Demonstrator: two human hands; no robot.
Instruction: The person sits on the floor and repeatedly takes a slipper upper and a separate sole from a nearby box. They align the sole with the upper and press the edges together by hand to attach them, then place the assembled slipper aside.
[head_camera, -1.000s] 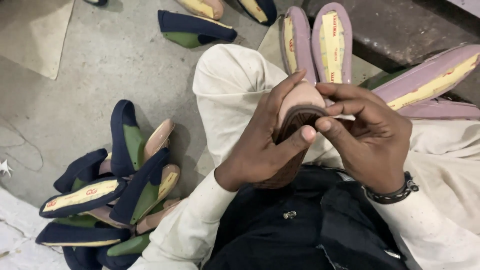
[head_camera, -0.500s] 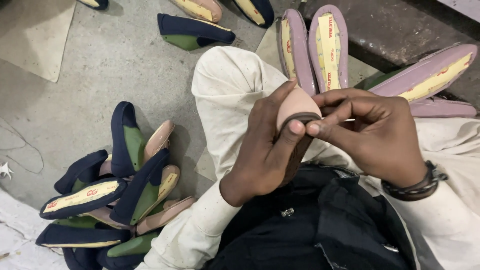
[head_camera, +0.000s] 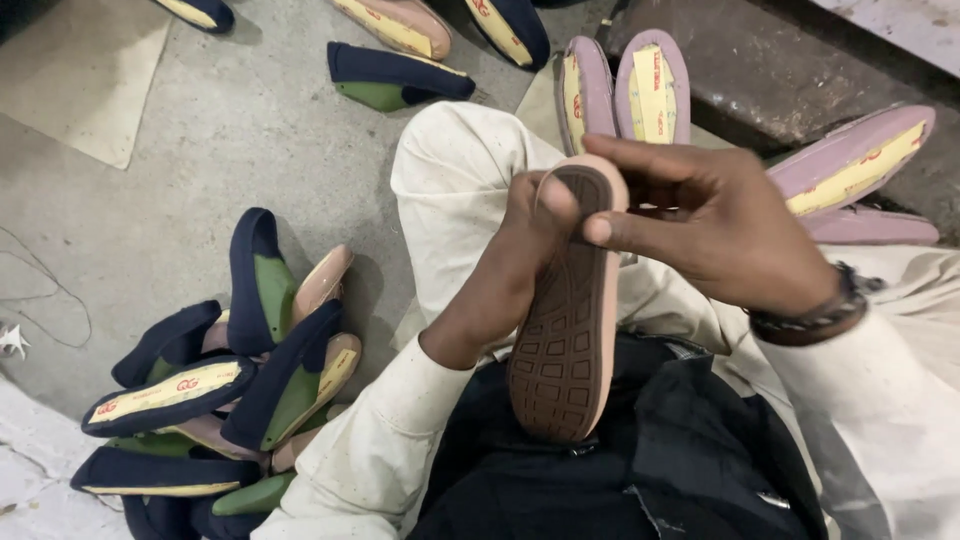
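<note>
I hold a shoe (head_camera: 570, 330) sole-up over my lap; its brown treaded sole with a pale pink rim faces me, toe end away from me. My left hand (head_camera: 510, 265) grips the shoe from its left side near the toe, thumb on the sole's edge. My right hand (head_camera: 705, 215) comes in from the right, fingers pressed along the toe rim. A dark wristband (head_camera: 815, 315) sits on my right wrist. The upper of the shoe is hidden beneath the sole.
A heap of navy and green shoes (head_camera: 230, 390) lies on the grey floor at my left. Pink-lilac shoes with yellow insoles (head_camera: 625, 90) stand beyond my knee, more (head_camera: 850, 165) at the right beside a concrete step (head_camera: 790, 70). More shoes (head_camera: 390, 75) lie farther back.
The shoe has been turned from nearly end-on to lying lengthwise toward me, so its whole treaded sole shows. Both hands have shifted to its toe end.
</note>
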